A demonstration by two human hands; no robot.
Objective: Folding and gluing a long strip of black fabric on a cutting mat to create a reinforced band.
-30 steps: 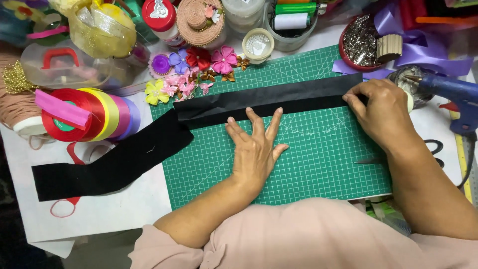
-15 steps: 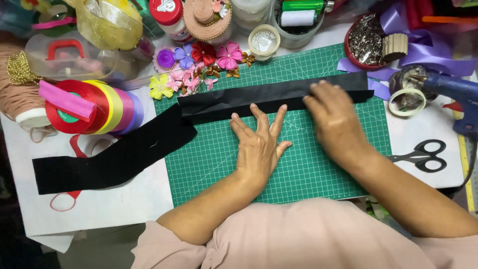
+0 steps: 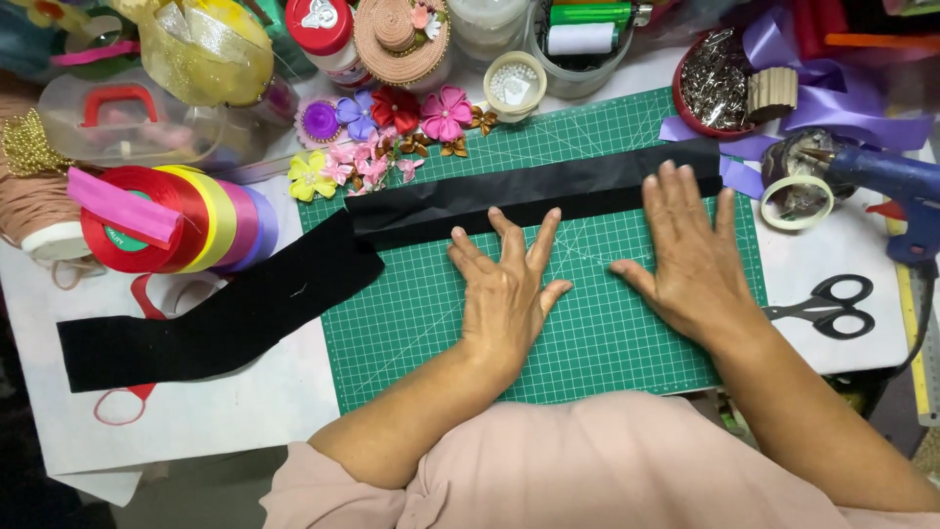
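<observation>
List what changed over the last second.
The right hand slid left along the black strip, from its right end toward the middle, uncovering the scissors. Both hands press flat; neither took hold of anything. The left hand, green mat and ribbon rolls stayed put.

Flat hands [image 3: 602, 269] on black fabric strip [image 3: 470, 201]

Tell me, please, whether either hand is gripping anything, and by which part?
Nothing is gripped. Left hand and right hand lie flat and open, fingertips pressing the lower edge of the black fabric strip.
</observation>
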